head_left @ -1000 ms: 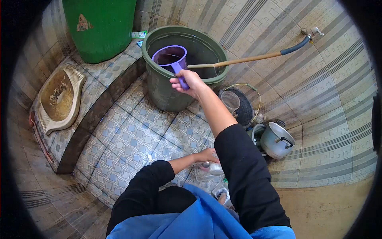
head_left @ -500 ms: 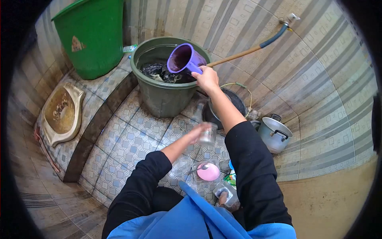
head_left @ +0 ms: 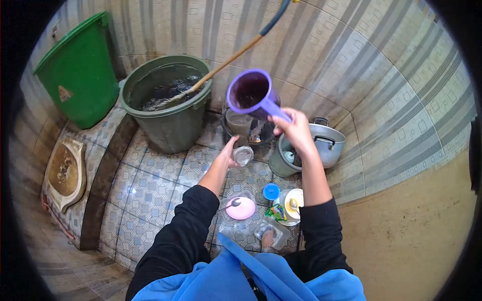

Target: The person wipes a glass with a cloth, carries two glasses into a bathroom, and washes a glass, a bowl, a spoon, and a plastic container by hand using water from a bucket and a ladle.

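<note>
My right hand (head_left: 296, 131) is closed on the handle of a purple water dipper (head_left: 249, 91), held up with its mouth toward me. In my left hand (head_left: 227, 154) is a clear glass (head_left: 243, 155), tipped over with its round end facing me. Both are above a black basin (head_left: 265, 131) on the floor, which holds a container and other items I cannot make out. Water fills the large dark green bucket (head_left: 173, 138) to the left, and a hose (head_left: 236, 54) runs into it.
A silver pot (head_left: 334, 153) and a small grey-green bucket (head_left: 282, 163) stand at the right. Nearer me are a pink bowl (head_left: 240, 208) with a spoon, a blue-lidded jar (head_left: 271, 191), a green packet (head_left: 275, 212) and a clear tub (head_left: 271, 232). A squat toilet (head_left: 79, 175) is far left.
The dipper has moved from over the large bucket to above the black basin. My left hand has brought the glass nearer the basin, and the view has shifted right.
</note>
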`<state>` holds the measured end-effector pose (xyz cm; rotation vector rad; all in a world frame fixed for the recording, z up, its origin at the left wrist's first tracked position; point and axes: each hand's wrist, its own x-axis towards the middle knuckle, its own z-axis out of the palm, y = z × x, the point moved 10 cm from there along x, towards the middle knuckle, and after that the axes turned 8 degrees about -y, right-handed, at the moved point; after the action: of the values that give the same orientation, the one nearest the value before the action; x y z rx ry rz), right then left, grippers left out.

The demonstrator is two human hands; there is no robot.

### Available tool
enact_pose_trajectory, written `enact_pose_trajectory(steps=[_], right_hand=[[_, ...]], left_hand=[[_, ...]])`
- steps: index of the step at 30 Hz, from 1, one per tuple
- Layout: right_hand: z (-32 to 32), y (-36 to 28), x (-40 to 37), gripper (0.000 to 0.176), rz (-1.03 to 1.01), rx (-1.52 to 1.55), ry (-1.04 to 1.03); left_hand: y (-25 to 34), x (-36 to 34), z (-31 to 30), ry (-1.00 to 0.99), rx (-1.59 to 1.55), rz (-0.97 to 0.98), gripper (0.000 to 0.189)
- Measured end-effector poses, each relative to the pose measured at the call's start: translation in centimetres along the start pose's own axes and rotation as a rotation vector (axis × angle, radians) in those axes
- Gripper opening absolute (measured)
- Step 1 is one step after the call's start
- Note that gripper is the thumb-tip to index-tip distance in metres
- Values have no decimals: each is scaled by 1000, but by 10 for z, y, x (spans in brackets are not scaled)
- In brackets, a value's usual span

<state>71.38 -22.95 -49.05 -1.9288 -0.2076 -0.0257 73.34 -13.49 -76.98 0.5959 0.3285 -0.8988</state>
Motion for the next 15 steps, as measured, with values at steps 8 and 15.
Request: enact_pose_trajectory(steps=[8, 15], right_hand=[[-23, 59, -90, 15, 210, -611, 143], [-34, 66, -121, 16, 233, -665, 187]], left_hand=[[-57, 43, -15, 35, 185, -92, 56], [-75, 47, -8, 126, 178, -131, 58]])
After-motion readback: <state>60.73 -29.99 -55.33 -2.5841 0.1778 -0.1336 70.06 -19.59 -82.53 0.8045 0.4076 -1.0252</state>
